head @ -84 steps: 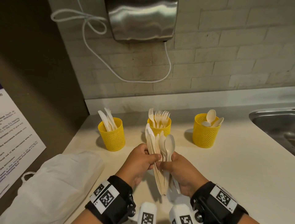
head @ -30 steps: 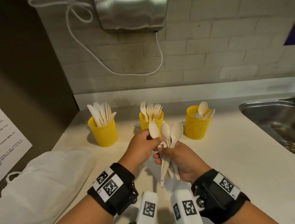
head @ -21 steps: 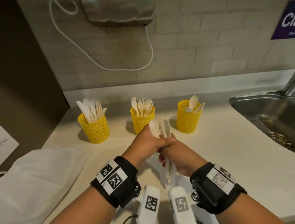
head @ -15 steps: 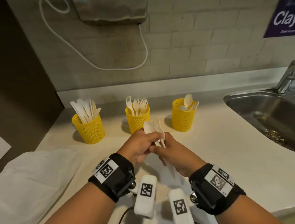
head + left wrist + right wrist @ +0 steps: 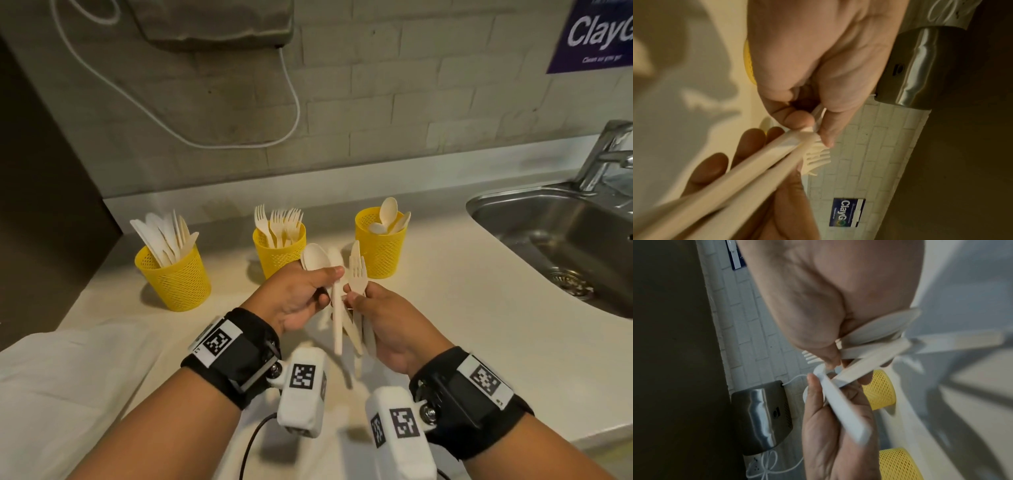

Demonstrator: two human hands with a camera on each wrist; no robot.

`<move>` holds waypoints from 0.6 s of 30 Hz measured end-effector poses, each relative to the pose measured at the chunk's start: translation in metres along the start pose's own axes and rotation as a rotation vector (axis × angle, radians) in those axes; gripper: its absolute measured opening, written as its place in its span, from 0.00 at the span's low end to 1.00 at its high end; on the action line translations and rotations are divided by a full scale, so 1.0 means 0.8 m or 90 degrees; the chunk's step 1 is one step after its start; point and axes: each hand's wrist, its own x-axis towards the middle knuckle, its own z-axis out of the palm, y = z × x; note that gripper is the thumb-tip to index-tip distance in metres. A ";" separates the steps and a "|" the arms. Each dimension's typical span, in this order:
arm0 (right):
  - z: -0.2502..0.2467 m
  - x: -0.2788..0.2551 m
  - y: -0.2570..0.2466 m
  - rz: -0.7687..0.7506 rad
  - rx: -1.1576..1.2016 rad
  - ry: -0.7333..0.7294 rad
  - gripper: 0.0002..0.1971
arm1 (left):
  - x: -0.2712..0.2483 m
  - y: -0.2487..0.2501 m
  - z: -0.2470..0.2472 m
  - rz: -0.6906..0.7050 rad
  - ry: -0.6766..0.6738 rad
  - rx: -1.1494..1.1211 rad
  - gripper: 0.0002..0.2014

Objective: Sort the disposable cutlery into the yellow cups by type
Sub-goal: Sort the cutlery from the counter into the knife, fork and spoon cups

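Three yellow mesh cups stand in a row at the back of the counter: the left cup (image 5: 174, 274) holds knives, the middle cup (image 5: 278, 253) forks, the right cup (image 5: 381, 250) spoons. In front of the middle cup my left hand (image 5: 301, 291) pinches spoons (image 5: 318, 258) by their necks. Beside it my right hand (image 5: 380, 315) grips a fork (image 5: 358, 274) and other cutlery handles. The two hands touch. In the left wrist view the fork tines (image 5: 818, 158) stick out past my left hand (image 5: 813, 78); the right wrist view shows my right hand (image 5: 824, 308) around several handles (image 5: 869, 352).
A white bag (image 5: 68, 377) lies on the counter at the near left. A steel sink (image 5: 561, 240) with a tap (image 5: 606, 154) is at the right. A metal hand dryer (image 5: 212, 24) with a white cord hangs on the brick wall above the cups.
The mixed bundle has been split: my left hand now has the spoons, my right the fork and the rest. The knife cup has gained knives. My head has turned right, showing more sink.
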 end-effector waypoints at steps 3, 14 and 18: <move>-0.011 -0.003 -0.006 -0.022 -0.008 0.008 0.13 | 0.005 0.008 0.017 0.012 -0.006 0.065 0.05; -0.083 -0.005 -0.033 -0.119 0.215 0.259 0.07 | 0.094 0.134 0.076 0.331 0.051 -0.085 0.06; -0.088 -0.009 -0.033 -0.116 0.230 0.259 0.07 | 0.135 0.115 0.088 0.379 0.132 0.191 0.04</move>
